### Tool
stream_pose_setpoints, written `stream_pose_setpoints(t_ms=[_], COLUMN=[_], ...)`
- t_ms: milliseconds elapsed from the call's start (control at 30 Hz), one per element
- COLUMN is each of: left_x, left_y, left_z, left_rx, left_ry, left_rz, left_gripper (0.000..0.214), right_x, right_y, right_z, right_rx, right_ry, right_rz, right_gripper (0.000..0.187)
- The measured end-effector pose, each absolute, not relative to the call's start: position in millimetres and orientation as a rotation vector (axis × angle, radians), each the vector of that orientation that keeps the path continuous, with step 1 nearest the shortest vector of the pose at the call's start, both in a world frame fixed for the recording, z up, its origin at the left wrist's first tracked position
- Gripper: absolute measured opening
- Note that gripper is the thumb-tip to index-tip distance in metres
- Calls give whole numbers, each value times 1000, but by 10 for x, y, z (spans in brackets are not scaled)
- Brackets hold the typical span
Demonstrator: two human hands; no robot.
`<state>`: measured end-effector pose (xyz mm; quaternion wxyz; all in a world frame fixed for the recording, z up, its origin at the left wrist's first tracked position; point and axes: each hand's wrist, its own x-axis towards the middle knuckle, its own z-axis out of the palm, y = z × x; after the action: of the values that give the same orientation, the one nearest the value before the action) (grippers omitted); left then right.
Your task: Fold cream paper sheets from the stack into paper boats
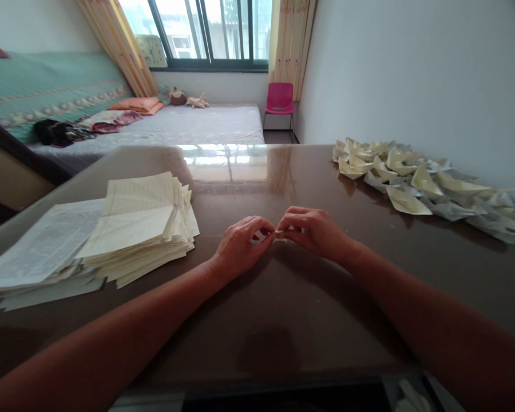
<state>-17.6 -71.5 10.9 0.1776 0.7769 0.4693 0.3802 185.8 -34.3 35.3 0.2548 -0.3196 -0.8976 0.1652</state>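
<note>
Both hands meet at the middle of the brown glossy table [283,309]. My left hand [240,245] and my right hand [313,229] are closed in a pinch on a small folded piece of pale paper [278,232] between their fingertips. Most of that paper is hidden by the fingers. A thick stack of cream and printed paper sheets [124,234] lies to the left of my left hand. A pile of folded paper boats [416,180] lies along the wall to the right of my right hand.
Beyond the table's far edge stands a bed [189,123] with pillows and clothes, a pink chair [280,100] by the curtains, and a window. A white wall runs along the table's right side.
</note>
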Motion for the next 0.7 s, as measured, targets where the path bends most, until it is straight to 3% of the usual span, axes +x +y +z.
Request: stream_pose_setpoints(t_ms=[700], left_x=[-235], left_y=[-632], left_z=[98], left_rx=[2212], left_ry=[1446], left_rz=[1043], left_gripper=[7], right_x=[1812], right_y=[-268], right_z=[267], right_rx=[-867], right_ry=[-2243], right_rz=[601], right_gripper=[17])
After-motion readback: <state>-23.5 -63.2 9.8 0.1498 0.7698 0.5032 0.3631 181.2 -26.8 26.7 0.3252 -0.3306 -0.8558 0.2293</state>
